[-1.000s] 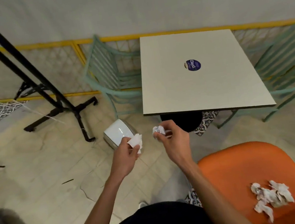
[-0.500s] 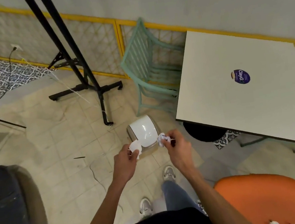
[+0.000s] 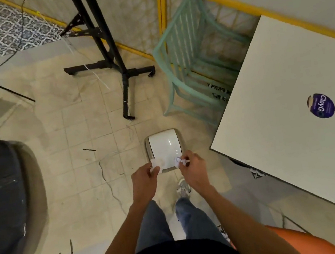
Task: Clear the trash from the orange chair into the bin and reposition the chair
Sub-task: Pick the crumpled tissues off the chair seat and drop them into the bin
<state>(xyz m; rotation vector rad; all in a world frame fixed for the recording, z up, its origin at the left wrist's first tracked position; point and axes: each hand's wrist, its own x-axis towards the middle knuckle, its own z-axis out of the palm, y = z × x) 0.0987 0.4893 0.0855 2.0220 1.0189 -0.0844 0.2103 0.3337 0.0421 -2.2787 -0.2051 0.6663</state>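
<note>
Both hands are reaching out in front of the body and hovering just above the near edge of the bin [image 3: 164,147], a small white-lidded container standing on the tiled floor beside the tabletop [image 3: 287,131]. The left hand [image 3: 144,182] is pinching a flat, lightly creased piece of white paper [image 3: 156,164] between thumb and fingers, its grip closed on the scrap; the right hand [image 3: 193,171] is closing its grip in the same way around a tighter crumpled wad [image 3: 178,161]. Both forearms are extending forward and slightly inward, wrists roughly level, palms turning toward each other. This trash is looking very light, soft and easily crushed, so a fingertip pinch anywhere on it should be holding it safely; the likelier trouble is a scrap drifting wide of the bin when it is let go. The lid is appearing shut, so it will probably need opening or pushing before the paper can go in. The orange chair [image 3: 303,243] is sitting at the lower right, behind the right arm, only an edge of its seat showing; whether more trash is lying on it cannot be told from here
</note>
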